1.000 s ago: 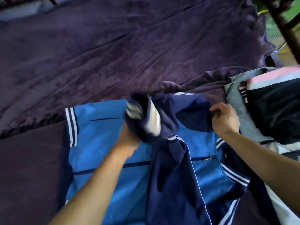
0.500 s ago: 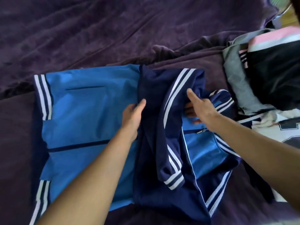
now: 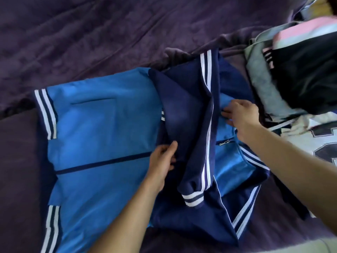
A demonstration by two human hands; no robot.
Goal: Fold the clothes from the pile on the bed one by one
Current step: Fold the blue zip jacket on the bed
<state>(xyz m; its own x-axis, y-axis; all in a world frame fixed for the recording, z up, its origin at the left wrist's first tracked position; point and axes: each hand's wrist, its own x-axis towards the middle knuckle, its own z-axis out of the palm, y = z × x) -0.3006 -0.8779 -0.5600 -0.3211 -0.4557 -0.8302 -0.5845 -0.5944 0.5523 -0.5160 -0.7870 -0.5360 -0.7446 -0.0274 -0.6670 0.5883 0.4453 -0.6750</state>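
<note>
While blue-and-navy zip track jacket (image 3: 102, 136) lies flat near front edge of purple-blanketed bed (image 3: 109, 33), sleeve fold-in is step in hand; left hand (image 3: 162, 159) rests on navy white-striped sleeve (image 3: 197, 143), pinch unclear; right hand (image 3: 240, 114) flat-fingered, pressing fabric. Next move probably: smooth sleeve, fold body over.

Your jacket (image 3: 102, 136) lies spread flat, light blue with navy panels and a white-striped band along its 9 o'clock edge. One navy sleeve (image 3: 197, 143) (cuff toward 6 o'clock) is folded across its middle. The pile (image 3: 300, 79), grey, black, pink and white, sits heaped at 2 o'clock.
</note>
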